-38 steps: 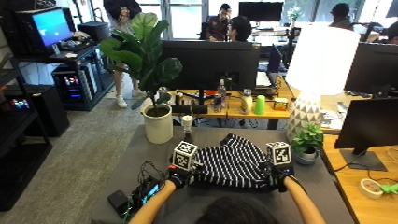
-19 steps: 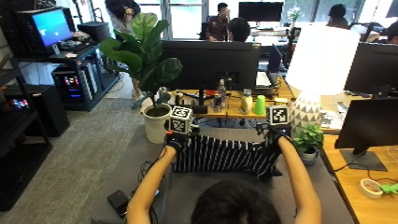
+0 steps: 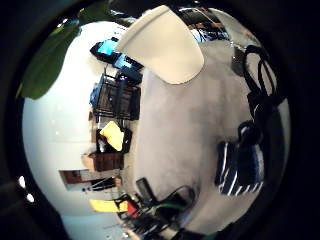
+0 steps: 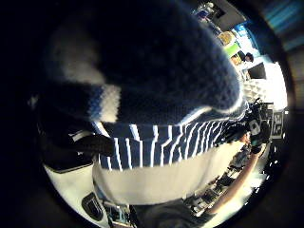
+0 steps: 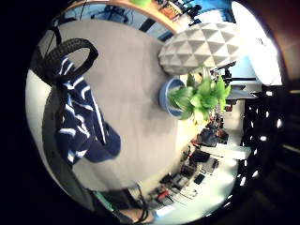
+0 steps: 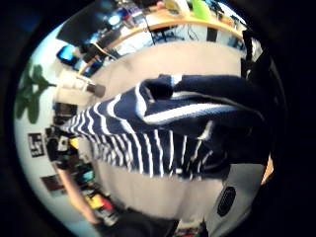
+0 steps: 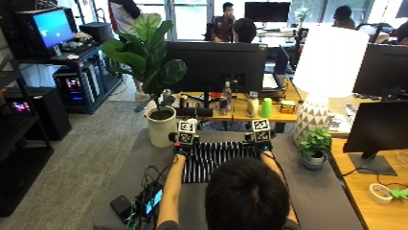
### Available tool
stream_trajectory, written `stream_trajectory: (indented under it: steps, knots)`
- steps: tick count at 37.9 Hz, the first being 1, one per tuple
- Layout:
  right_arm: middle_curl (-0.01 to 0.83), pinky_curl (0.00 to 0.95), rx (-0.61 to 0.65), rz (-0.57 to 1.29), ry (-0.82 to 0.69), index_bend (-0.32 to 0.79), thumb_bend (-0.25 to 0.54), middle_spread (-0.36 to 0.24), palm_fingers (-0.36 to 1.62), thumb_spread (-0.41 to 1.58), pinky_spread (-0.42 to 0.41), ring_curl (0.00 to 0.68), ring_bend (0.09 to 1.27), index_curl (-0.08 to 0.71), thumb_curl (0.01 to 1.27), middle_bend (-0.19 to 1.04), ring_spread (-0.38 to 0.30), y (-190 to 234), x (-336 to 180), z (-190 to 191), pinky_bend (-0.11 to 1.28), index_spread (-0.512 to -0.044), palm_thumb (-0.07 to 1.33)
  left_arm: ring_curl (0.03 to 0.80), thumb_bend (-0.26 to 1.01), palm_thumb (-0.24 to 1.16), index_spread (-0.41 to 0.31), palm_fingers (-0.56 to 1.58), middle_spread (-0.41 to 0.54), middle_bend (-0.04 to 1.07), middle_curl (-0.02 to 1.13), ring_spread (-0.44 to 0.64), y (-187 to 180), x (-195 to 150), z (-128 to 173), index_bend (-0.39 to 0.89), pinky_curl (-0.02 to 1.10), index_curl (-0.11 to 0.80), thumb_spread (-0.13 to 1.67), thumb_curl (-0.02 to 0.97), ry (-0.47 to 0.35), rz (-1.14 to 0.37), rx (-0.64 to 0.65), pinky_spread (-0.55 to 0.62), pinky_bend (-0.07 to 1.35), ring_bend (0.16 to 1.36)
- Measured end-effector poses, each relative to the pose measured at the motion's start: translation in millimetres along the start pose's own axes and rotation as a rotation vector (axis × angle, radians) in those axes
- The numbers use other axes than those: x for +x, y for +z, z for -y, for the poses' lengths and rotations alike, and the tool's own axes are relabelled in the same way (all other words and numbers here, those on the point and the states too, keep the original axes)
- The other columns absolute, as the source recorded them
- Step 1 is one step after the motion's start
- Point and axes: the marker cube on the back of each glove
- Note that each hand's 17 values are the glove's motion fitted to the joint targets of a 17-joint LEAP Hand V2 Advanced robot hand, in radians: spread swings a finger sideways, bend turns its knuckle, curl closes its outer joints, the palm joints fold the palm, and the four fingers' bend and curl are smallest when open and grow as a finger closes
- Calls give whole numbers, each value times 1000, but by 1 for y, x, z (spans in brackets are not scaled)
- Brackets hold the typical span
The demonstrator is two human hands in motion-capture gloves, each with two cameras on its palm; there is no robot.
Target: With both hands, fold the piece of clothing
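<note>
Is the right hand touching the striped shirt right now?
Touching. The right thumb side palm view shows the striped shirt bunched against the palm; the outside view shows the right hand at its corner.

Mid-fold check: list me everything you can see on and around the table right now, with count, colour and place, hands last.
striped garment: one, dark blue with white stripes, held up by its far edge over the grey table, hanging toward the person.
large plant: one, green leaves in a white pot, far left corner of the table.
small plant: one, green in a blue pot, right side of the table.
lamp: one, white shade on a white faceted base, behind the small plant.
dark devices with cables: a cluster, near left edge of the table.
left hand: black glove, grips the garment's far left corner.
right hand: black glove, grips the far right corner.
</note>
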Motion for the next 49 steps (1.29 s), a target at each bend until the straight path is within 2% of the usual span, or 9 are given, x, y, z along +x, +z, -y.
stream_trajectory:
  steps: [5, 9, 13, 22, 26, 32, 35, 40, 49]
  knots:
    - [517, 480, 251, -41, -9, 46, -42, -123, 1066, 458, -242, 494, 588, 419, 688, 311, -225, 28, -5, 9, 609, -221, 1020, 485, 564, 336, -264, 1129, -325, 395, 648, -350, 43, 1, -11, 163, 475, 482, 1587, 484, 7, 2, -112, -371, 550, 707]
    - [504, 490, 390, 51, 2, -30, -40, -106, 826, 742, -205, 516, 651, 351, 646, 250, -204, 23, 2, 10, 619, -257, 925, 493, 528, 283, -194, 664, -255, 175, 604, -308, 50, 1, -18, 16, 496, 422, 1560, 467, 31, -55, -118, -313, 598, 677]
    - [499, 473, 276, 65, 48, 13, -29, -93, 795, 921, -162, 507, 646, 302, 595, 269, -186, 22, 23, -11, 590, -265, 867, 493, 457, 183, -136, 340, -148, 115, 575, -207, 40, 5, -21, 51, 500, 381, 1523, 432, 56, -142, -18, -176, 578, 668]
    - [493, 426, -142, 171, 222, 80, -28, -71, 807, 1178, -77, 471, 614, 258, 494, 292, -155, 40, 55, -62, 513, -256, 763, 408, 329, 49, -103, 331, -46, 132, 451, -100, 38, 24, -55, 172, 405, 357, 1437, 389, 135, -149, -41, 5, 470, 644]
    - [474, 446, -444, 385, 337, 47, -107, -18, 492, 1201, 61, 460, 523, 245, 415, 221, -53, 76, 51, -93, 555, -262, 544, 393, 275, -13, -105, 300, -12, 103, 413, -44, 64, 45, -77, 187, 393, 369, 1412, 339, 198, -128, -149, 58, 469, 614]
    - [439, 433, -272, 362, 491, 25, -37, 49, 392, 1158, 162, 433, 530, 190, 368, 193, 51, 112, 48, -83, 636, -260, 445, 389, 146, -50, -85, 112, 58, 133, 389, 100, 95, 56, -94, 151, 401, 356, 1269, 288, 188, -113, -318, 208, 506, 587]
    - [446, 414, -218, 325, 520, 27, 0, 41, 419, 1152, 146, 405, 507, 167, 375, 258, 50, 111, 44, -80, 629, -262, 524, 370, 110, -32, -82, 92, 82, 140, 368, 154, 95, 56, -95, 170, 388, 358, 1234, 274, 173, -115, -357, 259, 502, 563]
    - [450, 406, -232, 340, 497, 78, 77, 1, 774, 1138, -24, 402, 597, 151, 419, 307, -56, 101, 26, -81, 680, -245, 720, 344, 71, -8, -78, 93, 103, 146, 344, 213, 83, 52, -93, 178, 372, 361, 1204, 262, 165, -108, -407, 307, 490, 548]
    - [483, 444, -212, 355, 329, 126, 103, -109, 1182, 933, -178, 457, 685, 215, 499, 368, -182, 57, 3, -73, 683, -224, 946, 341, 38, 22, -72, 186, 106, 164, 322, 187, 32, 16, -77, 137, 362, 340, 1219, 247, 101, -193, -252, 246, 499, 608]
